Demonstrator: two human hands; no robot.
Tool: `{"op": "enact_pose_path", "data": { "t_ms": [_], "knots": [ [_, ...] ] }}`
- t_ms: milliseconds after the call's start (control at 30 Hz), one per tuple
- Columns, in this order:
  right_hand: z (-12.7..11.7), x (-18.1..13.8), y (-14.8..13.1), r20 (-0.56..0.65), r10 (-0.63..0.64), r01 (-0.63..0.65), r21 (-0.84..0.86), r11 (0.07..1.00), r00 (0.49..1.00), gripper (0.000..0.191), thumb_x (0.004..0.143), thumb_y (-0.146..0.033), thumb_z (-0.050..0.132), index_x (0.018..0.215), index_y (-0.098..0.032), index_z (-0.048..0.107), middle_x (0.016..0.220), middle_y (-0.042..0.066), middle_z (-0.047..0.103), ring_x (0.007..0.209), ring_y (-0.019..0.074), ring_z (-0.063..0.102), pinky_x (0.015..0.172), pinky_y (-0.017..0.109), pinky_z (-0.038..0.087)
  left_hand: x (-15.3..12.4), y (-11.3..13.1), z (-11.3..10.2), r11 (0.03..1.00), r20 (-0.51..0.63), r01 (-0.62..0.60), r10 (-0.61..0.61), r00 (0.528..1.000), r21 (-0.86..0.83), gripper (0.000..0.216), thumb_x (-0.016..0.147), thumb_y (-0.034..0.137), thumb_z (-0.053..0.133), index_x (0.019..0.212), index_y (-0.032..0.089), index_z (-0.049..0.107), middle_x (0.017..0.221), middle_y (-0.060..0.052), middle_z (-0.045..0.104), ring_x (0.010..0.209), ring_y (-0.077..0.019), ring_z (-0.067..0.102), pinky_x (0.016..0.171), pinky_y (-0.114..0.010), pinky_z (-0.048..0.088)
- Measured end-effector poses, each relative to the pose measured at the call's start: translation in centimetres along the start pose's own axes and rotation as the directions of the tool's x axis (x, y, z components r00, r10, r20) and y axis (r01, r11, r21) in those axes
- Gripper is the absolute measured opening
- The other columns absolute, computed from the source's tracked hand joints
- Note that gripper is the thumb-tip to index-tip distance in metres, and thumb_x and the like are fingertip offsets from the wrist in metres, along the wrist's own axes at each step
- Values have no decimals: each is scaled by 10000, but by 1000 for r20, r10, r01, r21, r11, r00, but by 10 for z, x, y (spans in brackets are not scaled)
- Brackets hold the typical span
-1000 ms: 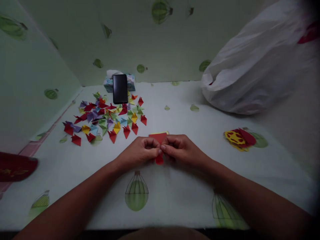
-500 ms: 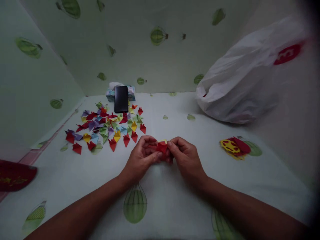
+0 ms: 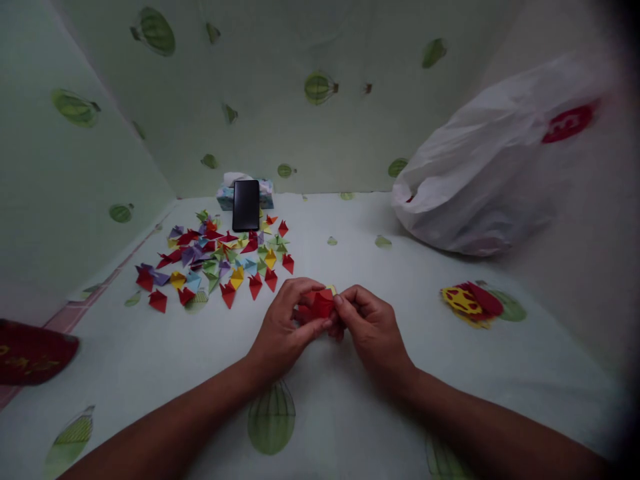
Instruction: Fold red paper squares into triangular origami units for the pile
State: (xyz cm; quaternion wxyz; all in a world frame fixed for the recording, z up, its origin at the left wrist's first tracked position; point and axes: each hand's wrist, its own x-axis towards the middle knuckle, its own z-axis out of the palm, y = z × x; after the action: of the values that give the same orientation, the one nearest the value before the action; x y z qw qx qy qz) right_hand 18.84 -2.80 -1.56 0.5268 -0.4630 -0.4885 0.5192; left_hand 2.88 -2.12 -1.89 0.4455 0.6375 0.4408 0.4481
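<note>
A small folded piece of red origami paper point(image 3: 323, 305), with a pale yellow bit at its top edge, is held between both hands above the table. My left hand point(image 3: 290, 320) curves round its left side, fingers over the top and thumb below. My right hand point(image 3: 366, 320) pinches the right edge between thumb and fingers. Some of the paper is hidden behind the fingers. To the left lies a spread of small folded paper pieces point(image 3: 228, 293) in red, yellow, green, blue and purple.
A black phone point(image 3: 246, 205) leans on a tissue box point(image 3: 226, 198) at the back. A white plastic bag point(image 3: 465, 180) stands at the back right, with yellow and red cut-outs point(image 3: 463, 300) in front of it. A dark red object point(image 3: 37, 353) lies at the left edge.
The left fingers have opened out somewhat around the red paper, so more of it shows. The whole view has shifted slightly, with the scene sitting lower in the picture.
</note>
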Motion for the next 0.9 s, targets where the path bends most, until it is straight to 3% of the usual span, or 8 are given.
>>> {"op": "enact_pose_path", "data": {
  "t_ms": [100,300,400,533,900],
  "knots": [
    [0,-1,0,12,-2,2,-3,1000,1000,326,862,-430,665,679,-198,527,579,-13,617,481,111,557,477,249,467,0,0,-1,999,-26,-30,30,999,15,255,798,285,750,1033,241,660,1171,-75,593,1059,-223,599,803,-299,536],
    [1,-3,1,20,-11,11,29,1000,1000,297,881,-403,655,701,-192,550,611,1,645,514,119,590,493,253,489,1,4,2,937,12,192,-197,980,-292,319,802,269,734,1068,222,563,929,-24,674,840,-172,679,771,-305,550],
    [2,-3,2,42,-25,23,47,999,999,276,883,-391,655,717,-184,578,646,16,667,548,124,608,520,257,507,2,4,3,892,-2,210,-230,973,-399,331,799,258,741,1066,214,551,871,-2,681,789,-150,677,746,-289,548],
    [3,-4,3,45,-34,33,31,999,998,263,878,-371,660,715,-182,581,657,15,660,565,122,610,538,257,507,3,1,5,819,89,245,-233,968,-520,223,842,270,697,994,185,558,771,3,690,656,-131,659,693,-298,550],
    [3,-8,7,109,-27,48,-201,978,994,236,865,-337,611,681,-195,568,620,25,659,536,131,576,524,264,458,3,-5,5,721,61,280,-314,947,-633,215,805,263,742,941,161,610,843,-1,639,681,-117,627,658,-278,538]
  ]
}}
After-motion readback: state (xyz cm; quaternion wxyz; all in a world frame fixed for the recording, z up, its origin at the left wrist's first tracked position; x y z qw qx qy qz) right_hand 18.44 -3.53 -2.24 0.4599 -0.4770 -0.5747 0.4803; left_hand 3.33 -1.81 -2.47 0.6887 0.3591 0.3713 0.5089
